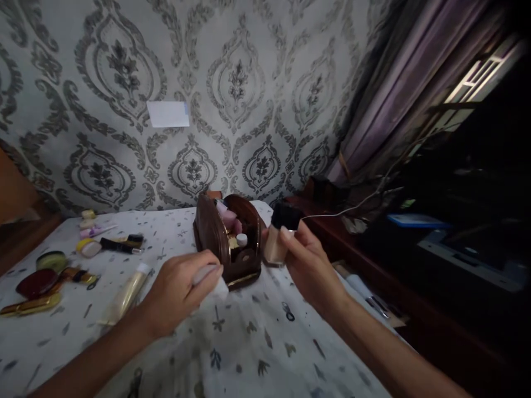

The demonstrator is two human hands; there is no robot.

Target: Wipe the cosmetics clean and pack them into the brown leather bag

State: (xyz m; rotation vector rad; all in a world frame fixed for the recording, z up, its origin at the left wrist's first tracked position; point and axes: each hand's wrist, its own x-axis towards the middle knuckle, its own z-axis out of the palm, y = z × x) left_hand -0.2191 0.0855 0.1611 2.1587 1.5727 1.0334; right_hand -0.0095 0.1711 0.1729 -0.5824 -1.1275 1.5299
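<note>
My right hand point(307, 257) holds a glass bottle point(275, 243) of beige liquid with a black cap, upright, just right of the brown bag. In my left hand point(186, 287), the fingers are closed round a white, blurred item point(218, 284), perhaps a tissue or cloth, in front of the bag's left side. The brown bag point(211, 235) stands open between my hands, with pink items and a white-capped container point(241, 240) inside. A cream tube point(128, 290) with a white cap lies left of my left hand.
Several cosmetics lie at the left, among them a dark red compact point(37, 283), a black tube point(118, 246) and a yellow-rimmed jar point(88, 247). A patterned wall rises behind the cloth point(249, 342). Dark red furniture point(373, 265) with a cable stands right.
</note>
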